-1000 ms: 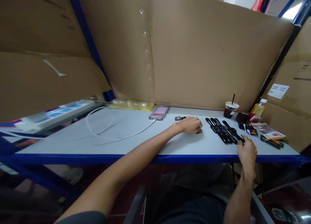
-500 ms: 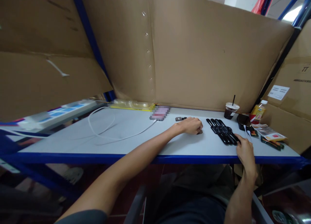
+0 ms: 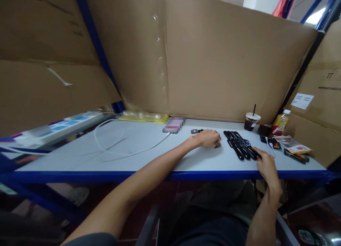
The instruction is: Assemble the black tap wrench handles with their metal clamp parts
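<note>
- Black pieces [image 3: 238,145] lie bunched, back from the table [image 3: 133,157] front edge; right hand [image 3: 264,163] fingertips touch the outermost, grip unclear.
- Left hand [image 3: 209,138] curled palm-down; hold unclear.
- Open surface leftward.

A pale grey shelf-table [image 3: 149,160] with a blue front edge stands walled by tall cardboard sheets [image 3: 226,61]. A white cable [image 3: 114,148] loops to a phone [image 3: 174,125] at the back. At right stand a lidded iced drink [image 3: 251,121] with a straw and a yellow-labelled bottle [image 3: 280,124], with printed packets [image 3: 293,144] beside them.
</note>
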Demonstrator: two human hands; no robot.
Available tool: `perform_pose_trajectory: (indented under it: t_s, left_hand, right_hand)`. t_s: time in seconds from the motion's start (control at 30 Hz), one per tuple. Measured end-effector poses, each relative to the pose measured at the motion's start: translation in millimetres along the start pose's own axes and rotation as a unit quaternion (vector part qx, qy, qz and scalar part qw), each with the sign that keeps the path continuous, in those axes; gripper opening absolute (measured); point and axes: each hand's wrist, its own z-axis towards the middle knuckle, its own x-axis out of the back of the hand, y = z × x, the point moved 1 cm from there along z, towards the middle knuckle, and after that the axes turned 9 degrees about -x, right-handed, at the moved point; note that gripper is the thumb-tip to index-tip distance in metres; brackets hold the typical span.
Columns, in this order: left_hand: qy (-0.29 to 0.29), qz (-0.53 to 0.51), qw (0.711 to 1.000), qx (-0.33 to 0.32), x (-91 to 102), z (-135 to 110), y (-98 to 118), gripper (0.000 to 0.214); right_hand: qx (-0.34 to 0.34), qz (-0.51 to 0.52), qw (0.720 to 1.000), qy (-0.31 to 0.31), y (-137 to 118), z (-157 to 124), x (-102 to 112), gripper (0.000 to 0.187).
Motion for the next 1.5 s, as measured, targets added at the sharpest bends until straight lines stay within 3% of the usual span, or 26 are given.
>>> perform_pose_trajectory:
  t_s: [0.43,0.63,0.73,0.97,1.1,1.23,1.3,1.5]
  left_hand:
    - [0.0,-0.003,1.0,0.011,1.0,0,2,0.019]
    - [-0.001,-0.026,1.0,0.013,1.3,1,-2,0.017]
    - [-0.007,-0.048,0.999,0.023,2.5,0,-8,0.021]
    - [0.032,-0.031,0.996,0.081,11.7,-9,-32,0.026]
    - [0.023,-0.038,0.998,0.047,8.3,-8,-28,0.022]
    - [0.021,-0.01,0.999,-0.037,-7.3,-5,-19,0.043]
    - [0.021,0.016,0.998,-0.06,-15.3,-8,-20,0.042]
    - [0.07,-0.037,0.995,-0.053,-29.0,-35,-35,0.037]
  right_hand:
    - [0.012,0.065,0.998,-0.016,-2,-3,2,0.056]
    - [0.014,0.118,0.986,0.118,-27,-13,15,0.042]
    - [0.029,0.102,0.99,0.09,-56,-22,16,0.034]
    - [0.06,-0.068,0.996,-0.01,-117,-41,3,0.035]
    - [0.041,-0.11,0.993,-0.016,-123,-45,5,0.034]
    - [0.03,-0.144,0.989,0.0,-117,-45,5,0.034]
    - [0.026,-0.145,0.989,0.007,-116,-43,2,0.037]
    - [0.006,-0.095,0.995,0.001,-128,-41,-13,0.04]
